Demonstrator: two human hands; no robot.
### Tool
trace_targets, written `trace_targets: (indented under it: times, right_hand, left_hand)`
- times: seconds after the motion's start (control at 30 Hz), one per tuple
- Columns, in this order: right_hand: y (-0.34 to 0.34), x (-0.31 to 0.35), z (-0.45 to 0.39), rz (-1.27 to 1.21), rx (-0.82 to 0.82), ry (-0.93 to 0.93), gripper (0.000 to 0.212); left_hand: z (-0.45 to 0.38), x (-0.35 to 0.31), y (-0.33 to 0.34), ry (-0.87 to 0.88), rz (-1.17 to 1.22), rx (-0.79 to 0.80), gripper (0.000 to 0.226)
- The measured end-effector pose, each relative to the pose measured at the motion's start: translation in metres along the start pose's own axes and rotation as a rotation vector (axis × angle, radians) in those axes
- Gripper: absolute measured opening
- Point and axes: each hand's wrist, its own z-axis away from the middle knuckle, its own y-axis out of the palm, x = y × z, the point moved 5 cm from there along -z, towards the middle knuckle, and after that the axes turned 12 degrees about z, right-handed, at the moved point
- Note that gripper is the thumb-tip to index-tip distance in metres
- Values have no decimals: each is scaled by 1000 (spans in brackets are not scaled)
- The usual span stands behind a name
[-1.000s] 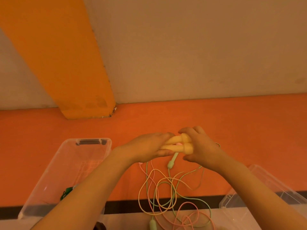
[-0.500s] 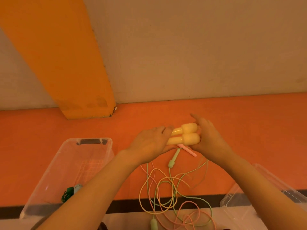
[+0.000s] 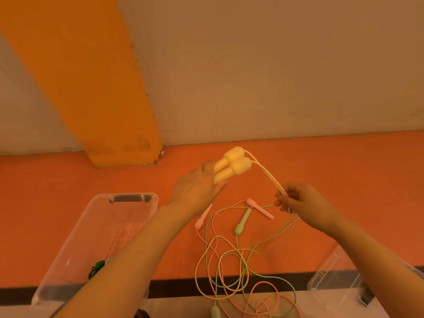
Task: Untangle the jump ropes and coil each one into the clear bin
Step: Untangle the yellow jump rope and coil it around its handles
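My left hand (image 3: 195,191) grips the two yellow handles (image 3: 231,165) of the yellow jump rope side by side, raised above the floor. Both yellow cords (image 3: 266,173) run from the handle heads down to my right hand (image 3: 300,203), which pinches them together. Below, the yellow cord joins a tangle (image 3: 231,269) with a green and a pink rope on the orange floor. A green handle (image 3: 242,222) and two pink handles (image 3: 260,208) (image 3: 203,218) lie between my hands. The clear bin (image 3: 128,200) stands at lower left with a dark green rope (image 3: 96,270) inside.
A clear lid or second container (image 3: 332,276) lies at the lower right, partly behind my right forearm. An orange pillar (image 3: 91,88) meets the floor at upper left. Another green handle (image 3: 215,312) lies at the bottom edge.
My hands have drawn apart: the left lifted the yellow handles up and away, and the right let go of them and slid down the two yellow cords to the right.
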Motion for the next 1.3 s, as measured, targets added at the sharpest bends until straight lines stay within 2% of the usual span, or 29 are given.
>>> trace_targets:
  times: [0.17,0.27,0.43,0.67,0.83,1.0,1.13,1.3]
  right_hand:
    - [-1,5,1,118,-52,-64,16]
    - [1,8,1,176,-54,-86,17]
    - [10,17,1,63,-21,-77,20]
    - [24,34,-5,-74,-22,-74,17]
    - [38,43,-8,-50,-20,-95,18]
    - [55,56,-8,-27,23,-118,19]
    - [65,67,-6,-51,34,-141,18]
    - [85,76,1,-248,110,-110,23]
  left_hand:
    - [1,3,-7,-34,-32,-92,51]
    - [1,4,-9,-81,93,-131,46]
    - [-3,7,-8,-154,335,-158,38]
    - [-12,2,-5,-222,460,-189,41]
    - [-16,-1,-1,-285,586,-181,32]
    - [-20,-6,4,-297,628,-154,28]
    - [-17,-9,7,-262,627,-157,33]
    - [-15,-12,10,-265,602,-147,36]
